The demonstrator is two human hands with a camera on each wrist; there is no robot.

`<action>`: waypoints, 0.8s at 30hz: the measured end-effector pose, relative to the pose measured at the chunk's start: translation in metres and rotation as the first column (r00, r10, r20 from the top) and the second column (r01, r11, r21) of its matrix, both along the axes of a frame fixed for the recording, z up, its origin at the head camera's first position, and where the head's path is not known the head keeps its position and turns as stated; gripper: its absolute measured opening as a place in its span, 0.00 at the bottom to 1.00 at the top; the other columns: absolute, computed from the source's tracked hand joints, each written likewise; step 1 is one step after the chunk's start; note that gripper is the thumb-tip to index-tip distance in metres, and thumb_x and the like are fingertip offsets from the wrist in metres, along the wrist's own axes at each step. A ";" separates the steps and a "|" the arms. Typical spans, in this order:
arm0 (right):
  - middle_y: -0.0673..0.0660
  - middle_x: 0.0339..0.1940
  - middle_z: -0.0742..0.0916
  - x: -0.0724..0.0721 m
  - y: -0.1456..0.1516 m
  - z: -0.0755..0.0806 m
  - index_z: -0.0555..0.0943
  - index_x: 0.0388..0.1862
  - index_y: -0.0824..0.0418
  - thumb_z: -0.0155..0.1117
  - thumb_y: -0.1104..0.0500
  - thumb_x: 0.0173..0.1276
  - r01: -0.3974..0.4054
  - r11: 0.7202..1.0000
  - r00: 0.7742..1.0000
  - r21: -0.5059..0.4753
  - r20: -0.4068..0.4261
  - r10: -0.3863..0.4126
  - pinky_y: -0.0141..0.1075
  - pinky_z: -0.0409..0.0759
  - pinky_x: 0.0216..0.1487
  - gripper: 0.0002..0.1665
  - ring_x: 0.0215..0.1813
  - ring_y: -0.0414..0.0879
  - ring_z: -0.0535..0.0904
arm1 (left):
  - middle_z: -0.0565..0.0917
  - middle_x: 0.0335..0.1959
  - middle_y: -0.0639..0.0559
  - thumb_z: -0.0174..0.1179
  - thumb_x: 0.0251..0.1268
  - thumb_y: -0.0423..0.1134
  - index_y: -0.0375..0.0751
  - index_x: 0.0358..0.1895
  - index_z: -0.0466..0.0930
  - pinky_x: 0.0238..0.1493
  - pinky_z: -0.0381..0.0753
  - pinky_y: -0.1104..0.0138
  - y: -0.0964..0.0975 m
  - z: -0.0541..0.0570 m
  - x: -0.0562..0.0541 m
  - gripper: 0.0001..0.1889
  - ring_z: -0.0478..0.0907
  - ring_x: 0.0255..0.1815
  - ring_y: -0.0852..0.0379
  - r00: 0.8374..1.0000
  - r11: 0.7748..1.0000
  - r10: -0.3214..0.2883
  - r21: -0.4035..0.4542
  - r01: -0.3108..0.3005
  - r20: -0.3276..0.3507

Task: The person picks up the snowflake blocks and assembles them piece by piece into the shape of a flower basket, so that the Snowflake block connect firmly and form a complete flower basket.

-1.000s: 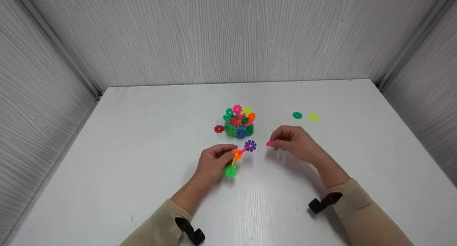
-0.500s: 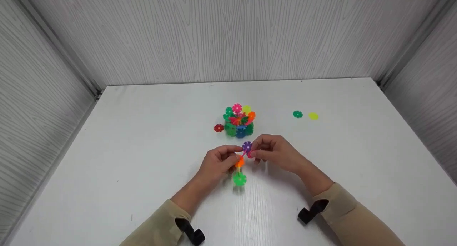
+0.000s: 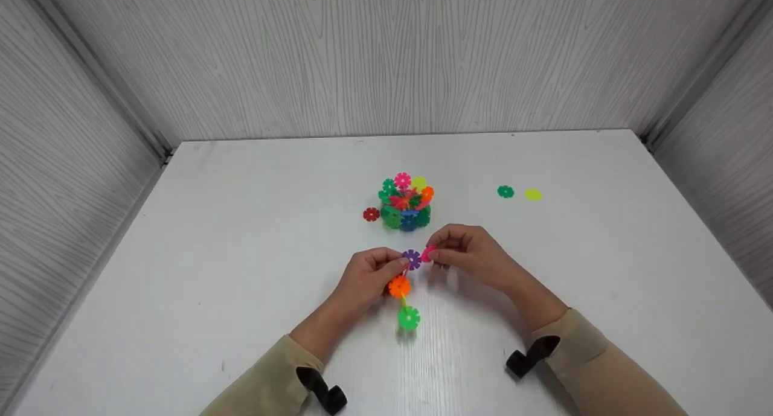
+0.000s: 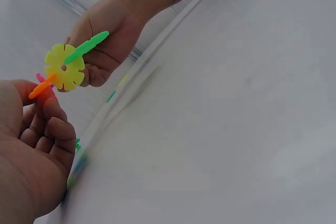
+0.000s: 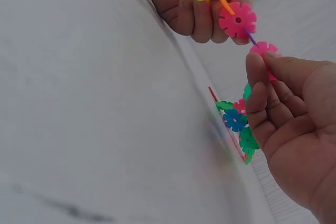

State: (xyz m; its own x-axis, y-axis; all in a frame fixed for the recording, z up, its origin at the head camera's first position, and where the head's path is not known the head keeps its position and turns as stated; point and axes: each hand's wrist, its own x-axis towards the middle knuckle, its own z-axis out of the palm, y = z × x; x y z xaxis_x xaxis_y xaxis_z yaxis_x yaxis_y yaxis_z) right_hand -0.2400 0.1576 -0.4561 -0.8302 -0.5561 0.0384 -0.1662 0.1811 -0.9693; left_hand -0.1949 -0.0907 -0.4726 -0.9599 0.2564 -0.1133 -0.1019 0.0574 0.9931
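Note:
My left hand (image 3: 365, 277) pinches a chain of notched plastic snowflake discs by its upper end, at the purple disc (image 3: 412, 259). Below hang the orange disc (image 3: 399, 287) and the bright green disc (image 3: 409, 317), linked by a yellow disc (image 4: 64, 67). Within the chain, a pink disc (image 5: 238, 20) joins orange to purple in the right wrist view. Between thumb and fingers, my right hand (image 3: 480, 259) pinches another pink disc (image 5: 264, 51), its edge meeting the purple disc's rim. How deep the slots engage I cannot tell.
Beyond the hands stands a cluster of joined colourful discs (image 3: 407, 204) on the white table (image 3: 241, 223). A loose dark red disc (image 3: 371, 214) lies left of it. Farther right lie a green disc (image 3: 505, 191) and a yellow disc (image 3: 533, 194). Pale panels (image 3: 386, 60) enclose the table.
My right hand has moved left, bringing its pink disc to the purple disc. My left hand has shifted its hold up to the purple disc, and the chain has swung to hang downward.

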 end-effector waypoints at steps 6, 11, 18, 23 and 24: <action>0.65 0.43 0.90 -0.001 0.001 -0.002 0.88 0.49 0.64 0.68 0.60 0.78 0.013 1.000 1.000 0.006 -0.026 -0.013 0.38 0.88 0.50 0.08 0.43 0.56 0.89 | 0.85 0.35 0.47 0.64 0.79 0.44 0.39 0.46 0.90 0.31 0.78 0.72 -0.001 0.001 0.001 0.11 0.75 0.29 0.55 1.000 1.000 0.014 0.002 -0.014 0.009; 0.66 0.42 0.91 0.001 -0.001 -0.003 0.89 0.47 0.63 0.69 0.62 0.77 0.028 1.000 0.999 -0.010 -0.027 -0.029 0.37 0.89 0.49 0.07 0.42 0.53 0.89 | 0.86 0.36 0.44 0.64 0.79 0.44 0.40 0.45 0.90 0.33 0.79 0.72 -0.001 0.003 0.001 0.11 0.76 0.30 0.55 0.999 0.999 0.023 -0.027 -0.022 0.033; 0.62 0.41 0.92 0.004 -0.004 -0.002 0.90 0.45 0.64 0.71 0.62 0.75 0.031 0.999 0.999 -0.043 -0.014 -0.032 0.38 0.89 0.49 0.06 0.41 0.53 0.91 | 0.88 0.40 0.40 0.63 0.79 0.43 0.39 0.44 0.90 0.35 0.80 0.72 -0.001 0.004 0.001 0.11 0.77 0.31 0.54 0.998 0.998 0.034 -0.053 -0.031 0.051; 0.62 0.40 0.92 0.005 -0.007 -0.002 0.90 0.45 0.64 0.71 0.63 0.75 0.029 0.997 0.999 -0.071 -0.034 -0.032 0.38 0.89 0.50 0.06 0.41 0.53 0.91 | 0.87 0.43 0.36 0.63 0.80 0.42 0.38 0.46 0.88 0.41 0.83 0.72 -0.002 0.005 0.002 0.11 0.79 0.34 0.53 0.999 1.000 0.023 -0.009 -0.023 0.042; 0.62 0.40 0.92 0.006 -0.008 -0.002 0.90 0.45 0.65 0.71 0.63 0.75 0.025 0.996 0.999 -0.081 -0.036 -0.028 0.39 0.89 0.50 0.06 0.41 0.53 0.91 | 0.87 0.44 0.36 0.63 0.80 0.42 0.37 0.46 0.88 0.41 0.83 0.72 -0.002 0.005 0.003 0.11 0.79 0.35 0.53 0.999 1.000 0.022 0.002 -0.023 0.039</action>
State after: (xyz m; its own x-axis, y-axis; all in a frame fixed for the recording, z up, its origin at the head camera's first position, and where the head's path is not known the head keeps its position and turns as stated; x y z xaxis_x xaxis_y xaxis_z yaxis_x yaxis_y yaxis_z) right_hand -0.2344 0.1499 -0.4584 -0.8416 -0.5281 0.1130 -0.1982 0.1074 -0.9743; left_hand -0.1920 -0.0923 -0.4673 -0.9603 0.2351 -0.1501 -0.1416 0.0525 0.9885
